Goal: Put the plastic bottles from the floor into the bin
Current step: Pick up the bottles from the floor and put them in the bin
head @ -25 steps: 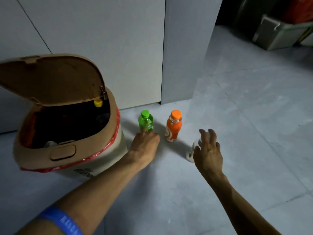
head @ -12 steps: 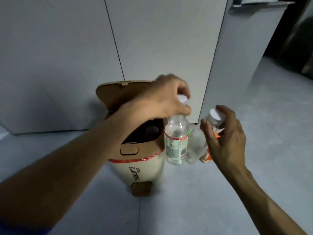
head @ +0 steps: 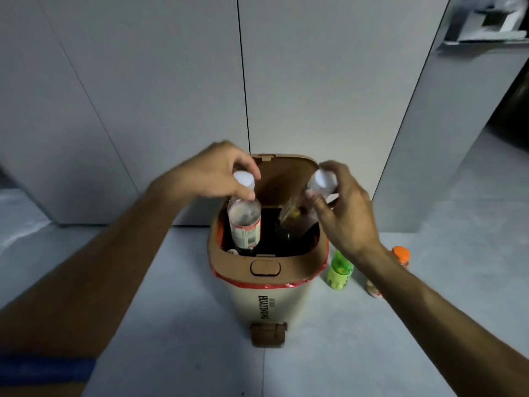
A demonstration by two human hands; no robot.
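The pale grey tiled floor (head: pixel 177 325) carries a beige plastic pedal bin (head: pixel 269 299) with a brown rim, standing near the wall. Just right of it stand a green plastic bottle (head: pixel 339 272) and an orange-capped bottle (head: pixel 400 256), partly hidden by a forearm.

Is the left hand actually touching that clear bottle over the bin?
Touching. The head view shows the left hand pinching the clear bottle by its white cap, fingers wrapped around it, while the bottle hangs over the open bin.
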